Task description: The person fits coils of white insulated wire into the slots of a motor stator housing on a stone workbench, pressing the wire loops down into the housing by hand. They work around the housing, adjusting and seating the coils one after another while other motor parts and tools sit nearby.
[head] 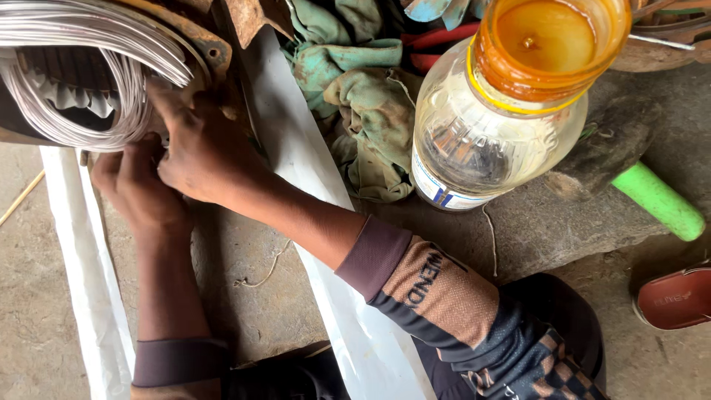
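Nearest the lens: brown-and-black patterned sleeve (444, 296) of right arm, crossing white paper strip (348, 326) on grey concrete floor (252, 296). Right hand (204, 144) pinched narrow on bundle of silvery wire coils (81, 81) at upper left corner of view, seated in rusty metal housing (200, 37). Left hand (133, 185) just below, fingers curled shut against same bundle. Coils judged springy, light, smooth, easily kinked; best gripped as whole bunch near housing. Clear plastic jar with amber lid (496, 126) standing at upper right on stone slab (548, 222); white-and-blue label band low on its wall. Green rags (355, 96) beside jar.
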The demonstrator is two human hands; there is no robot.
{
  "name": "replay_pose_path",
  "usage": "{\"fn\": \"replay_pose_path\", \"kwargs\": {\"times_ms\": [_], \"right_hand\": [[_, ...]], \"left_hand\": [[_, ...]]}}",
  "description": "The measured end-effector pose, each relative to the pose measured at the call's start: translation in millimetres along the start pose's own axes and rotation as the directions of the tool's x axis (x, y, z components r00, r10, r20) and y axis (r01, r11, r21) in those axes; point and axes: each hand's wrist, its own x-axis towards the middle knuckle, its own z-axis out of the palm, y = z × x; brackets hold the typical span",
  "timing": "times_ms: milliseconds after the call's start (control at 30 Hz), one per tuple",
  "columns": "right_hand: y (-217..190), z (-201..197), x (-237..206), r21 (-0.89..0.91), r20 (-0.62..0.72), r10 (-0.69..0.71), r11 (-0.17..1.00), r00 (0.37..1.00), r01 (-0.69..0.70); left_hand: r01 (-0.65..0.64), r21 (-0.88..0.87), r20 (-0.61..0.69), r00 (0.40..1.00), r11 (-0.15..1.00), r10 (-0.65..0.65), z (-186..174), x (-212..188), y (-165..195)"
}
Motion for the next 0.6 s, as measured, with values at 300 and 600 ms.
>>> {"fn": "replay_pose_path", "kwargs": {"times_ms": [300, 600], "right_hand": [[10.9, -0.5, 18.9, 0.162, 0.274, 0.009, 0.985, 0.962, -0.056], [-2.1, -24.2, 20.4, 0.413, 0.513, 0.082, 0.849, 0.854, -0.329]], "left_hand": [[0.237, -0.571, 0.265, 0.959, 0.786, -0.098, -13.7, 9.5, -16.1], [0.240, -0.504, 0.252, 0.960, 0.830, -0.125, -4.7, 8.2, -15.2]]}}
